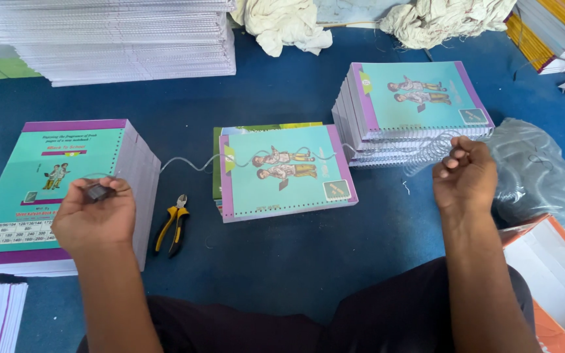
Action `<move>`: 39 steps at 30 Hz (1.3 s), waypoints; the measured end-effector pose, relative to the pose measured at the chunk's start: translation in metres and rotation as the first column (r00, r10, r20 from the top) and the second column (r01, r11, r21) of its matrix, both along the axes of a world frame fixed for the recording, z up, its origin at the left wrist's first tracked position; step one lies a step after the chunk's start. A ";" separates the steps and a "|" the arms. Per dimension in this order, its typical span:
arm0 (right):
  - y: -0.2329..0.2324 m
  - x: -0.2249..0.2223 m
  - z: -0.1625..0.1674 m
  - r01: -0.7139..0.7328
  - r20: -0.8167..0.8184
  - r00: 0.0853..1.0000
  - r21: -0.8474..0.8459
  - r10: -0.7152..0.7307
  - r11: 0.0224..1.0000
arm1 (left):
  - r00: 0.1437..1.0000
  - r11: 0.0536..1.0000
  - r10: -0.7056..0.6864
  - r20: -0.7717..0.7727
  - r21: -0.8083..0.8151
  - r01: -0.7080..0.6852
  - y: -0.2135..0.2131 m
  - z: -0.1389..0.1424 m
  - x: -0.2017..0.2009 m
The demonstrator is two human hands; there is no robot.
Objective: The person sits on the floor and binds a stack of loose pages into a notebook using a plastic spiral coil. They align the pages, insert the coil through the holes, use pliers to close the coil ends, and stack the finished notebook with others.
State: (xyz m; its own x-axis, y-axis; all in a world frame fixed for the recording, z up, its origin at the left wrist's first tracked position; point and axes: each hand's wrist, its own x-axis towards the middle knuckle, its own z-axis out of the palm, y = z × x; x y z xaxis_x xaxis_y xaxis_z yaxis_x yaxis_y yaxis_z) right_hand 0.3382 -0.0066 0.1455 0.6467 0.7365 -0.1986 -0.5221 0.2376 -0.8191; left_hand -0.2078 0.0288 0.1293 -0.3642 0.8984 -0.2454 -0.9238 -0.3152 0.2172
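Note:
My left hand [94, 216] is closed on one end of a stretched spiral binding wire [191, 163] and a small dark piece, held over a thick stack of teal-and-purple notebook covers [67, 176]. The wire runs rightward across a teal notebook [286, 173] lying on the blue floor, to my right hand [465, 175], which is fisted around its coiled end. That hand hovers just in front of a stack of spiral-bound teal notebooks [413, 104].
Yellow-handled cutting pliers [172, 225] lie between the left stack and the middle notebook. A tall pile of white pages [119, 39] stands at the back left, crumpled cloths [282, 23] at the back, a clear plastic bag of coils [537, 173] at right.

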 end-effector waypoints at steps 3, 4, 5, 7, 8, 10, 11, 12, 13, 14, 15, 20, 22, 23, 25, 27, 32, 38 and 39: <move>-0.001 0.009 -0.002 0.012 -0.012 1.000 -0.009 -0.012 1.000 | 0.998 0.999 0.051 -0.022 -0.010 -0.051 0.001 -0.003 -0.005; -0.002 0.012 -0.004 0.019 -0.017 1.000 -0.009 -0.019 1.000 | 0.997 0.998 0.067 -0.039 -0.015 -0.068 0.000 -0.004 -0.006; -0.002 0.016 -0.006 0.026 -0.022 0.999 -0.010 -0.027 1.000 | 0.996 0.996 0.088 -0.013 -0.033 -0.088 0.000 -0.005 -0.008; -0.004 0.025 -0.007 0.013 -0.031 0.999 0.033 -0.012 0.999 | 0.991 0.989 0.131 0.037 -0.071 -0.128 0.000 -0.006 -0.013; -0.005 0.028 -0.008 0.005 -0.037 0.999 0.055 -0.003 0.998 | 0.988 0.986 0.150 0.047 -0.084 -0.146 0.000 -0.006 -0.014; -0.006 0.033 -0.009 0.003 -0.049 0.999 0.073 0.001 0.997 | 0.980 0.977 0.190 0.066 -0.110 -0.182 0.001 -0.006 -0.018; -0.006 0.034 -0.010 0.002 -0.054 0.999 0.083 0.002 0.997 | 0.978 0.974 0.201 0.064 -0.116 -0.192 0.002 -0.006 -0.017; -0.005 0.033 -0.010 -0.008 -0.054 0.998 0.076 0.012 0.997 | 0.975 0.972 0.211 0.063 -0.122 -0.203 0.004 -0.008 -0.015; -0.004 0.031 -0.010 -0.019 -0.055 0.998 0.067 0.023 0.998 | 0.973 0.969 0.222 0.061 -0.129 -0.213 0.006 -0.009 -0.013; -0.003 0.027 -0.010 -0.030 -0.057 0.998 0.059 0.033 0.998 | 0.976 0.971 0.208 0.062 -0.130 -0.198 0.007 -0.011 -0.011; -0.002 0.022 -0.011 -0.037 -0.046 0.998 0.044 0.039 0.998 | 0.979 0.974 0.192 0.065 -0.132 -0.183 0.009 -0.014 -0.006; -0.001 0.000 -0.005 -0.086 -0.018 0.996 0.025 0.087 0.996 | 0.999 0.999 0.040 0.001 -0.017 -0.040 0.011 -0.022 0.010; -0.002 -0.008 -0.002 -0.116 0.013 0.993 0.014 0.115 0.993 | 0.999 1.000 -0.011 -0.033 0.014 0.012 0.011 -0.021 0.017; -0.002 -0.013 -0.002 -0.131 0.028 0.991 0.007 0.131 0.991 | 0.996 0.998 -0.049 -0.068 0.039 0.052 0.010 -0.020 0.022; -0.003 -0.022 0.000 -0.131 0.077 0.988 -0.028 0.132 0.991 | 0.982 0.987 -0.125 -0.140 0.083 0.138 0.007 -0.021 0.038; -0.003 -0.032 0.000 -0.139 0.142 0.979 -0.047 0.145 0.989 | 0.959 0.975 -0.191 -0.210 0.073 0.210 0.006 -0.020 0.054; -0.006 -0.055 -0.003 -0.243 0.427 0.870 -0.062 0.246 0.968 | 0.856 0.944 -0.308 -0.415 -0.022 0.329 0.000 -0.016 0.102; -0.006 -0.077 -0.010 -0.298 0.571 0.752 -0.150 0.329 0.943 | 0.650 0.878 -0.453 -0.610 -0.180 0.443 -0.016 -0.011 0.146; -0.007 -0.080 -0.010 -0.305 0.586 0.735 -0.163 0.341 0.938 | 0.606 0.854 -0.489 -0.627 -0.204 0.478 -0.019 -0.011 0.152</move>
State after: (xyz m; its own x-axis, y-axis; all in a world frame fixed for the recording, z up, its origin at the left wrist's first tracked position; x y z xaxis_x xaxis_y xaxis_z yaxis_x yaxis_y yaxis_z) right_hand 0.2587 -0.0131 0.1354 0.3706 0.9232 0.1016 0.0395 0.0937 -0.9948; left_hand -0.0562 0.0095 0.1180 0.0528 0.9889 -0.1391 -0.5729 0.1441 0.8069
